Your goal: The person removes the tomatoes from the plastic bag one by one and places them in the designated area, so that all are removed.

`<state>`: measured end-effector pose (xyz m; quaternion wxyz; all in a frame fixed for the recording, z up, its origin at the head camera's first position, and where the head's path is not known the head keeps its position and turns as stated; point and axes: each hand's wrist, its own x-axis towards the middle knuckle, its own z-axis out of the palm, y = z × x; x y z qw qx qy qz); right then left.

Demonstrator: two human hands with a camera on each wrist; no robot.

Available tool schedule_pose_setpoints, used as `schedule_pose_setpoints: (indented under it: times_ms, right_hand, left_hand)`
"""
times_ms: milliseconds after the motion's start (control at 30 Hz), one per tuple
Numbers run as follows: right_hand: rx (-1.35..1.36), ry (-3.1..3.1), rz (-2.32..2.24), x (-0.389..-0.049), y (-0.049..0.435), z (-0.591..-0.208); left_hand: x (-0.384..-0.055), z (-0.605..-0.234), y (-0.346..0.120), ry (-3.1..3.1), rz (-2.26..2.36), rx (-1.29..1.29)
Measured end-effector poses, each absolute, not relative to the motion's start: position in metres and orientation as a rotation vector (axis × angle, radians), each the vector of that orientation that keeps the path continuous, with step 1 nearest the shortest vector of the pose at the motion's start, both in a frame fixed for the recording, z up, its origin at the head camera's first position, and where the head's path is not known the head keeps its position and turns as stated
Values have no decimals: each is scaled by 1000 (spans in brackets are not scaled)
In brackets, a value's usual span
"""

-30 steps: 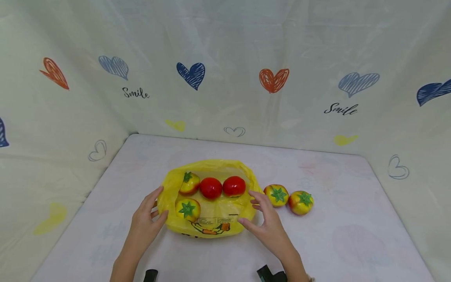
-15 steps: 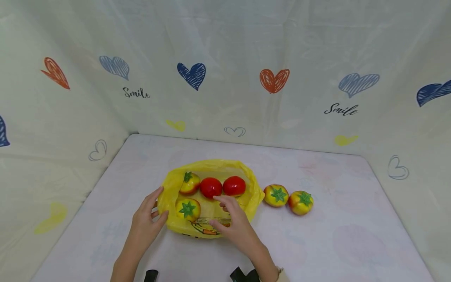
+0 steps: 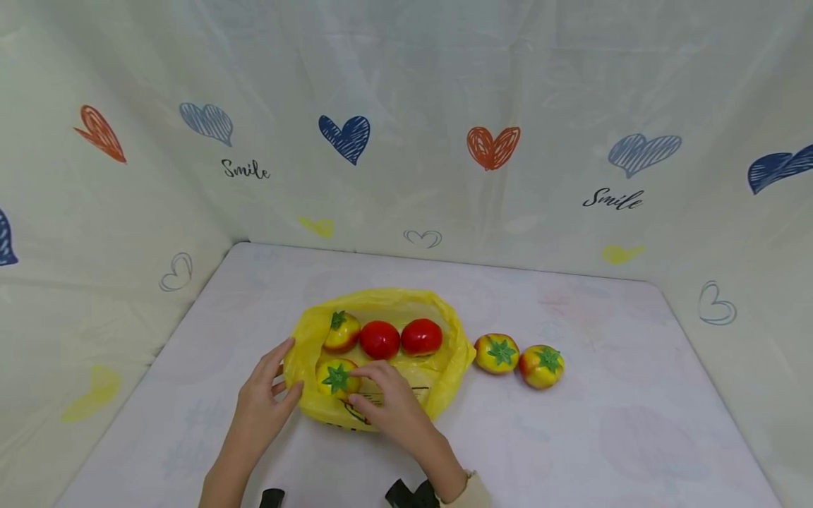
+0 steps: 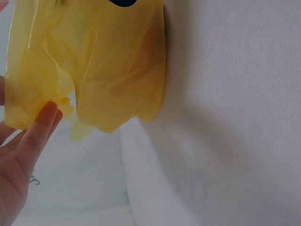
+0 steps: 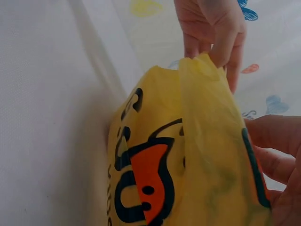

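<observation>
A yellow plastic bag (image 3: 447, 384) stands with its mouth spread wide on the table. Inside are two red, glossy round toy fruits (image 3: 422, 337) and two yellow-red toy fruits with green leafy tops, one farther back (image 3: 343, 331) and one nearer (image 3: 332, 386). At the bag's left side my left hand (image 3: 262, 391) holds the rim; the left wrist view shows fingers (image 4: 33, 141) against the thin plastic. My right hand (image 3: 396, 406) is over the bag mouth, thumb and fingers apart, fingertips overlapping the right edge of the nearer yellow fruit. In the right wrist view the bag's printed side (image 5: 150, 174) hides the fruits.
Two more yellow-red toy fruits (image 3: 497, 353) (image 3: 541, 366) lie on the white table (image 3: 610, 437) just right of the bag. A pale curtain (image 3: 406, 176) with printed hearts hangs behind and at the sides.
My right hand has left the bag's right rim and moved left across its mouth to the nearer yellow fruit. My left hand has stayed at the left rim.
</observation>
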<state>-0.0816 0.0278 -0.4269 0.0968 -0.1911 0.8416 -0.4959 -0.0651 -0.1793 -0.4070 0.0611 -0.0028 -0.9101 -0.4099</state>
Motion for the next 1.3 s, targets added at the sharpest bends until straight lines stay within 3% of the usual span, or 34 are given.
schedule_pose_setpoints:
  times_ms: [467,1300]
  right_hand:
    - [-451,2563,-1352,-93,7,-435]
    - [-514,2590,-1184,-106,-9,-451]
  left_hand:
    - [-64,-407,-178,-2730,-1227,-42]
    - [-64,-405,-176,-2730,-1242,-55]
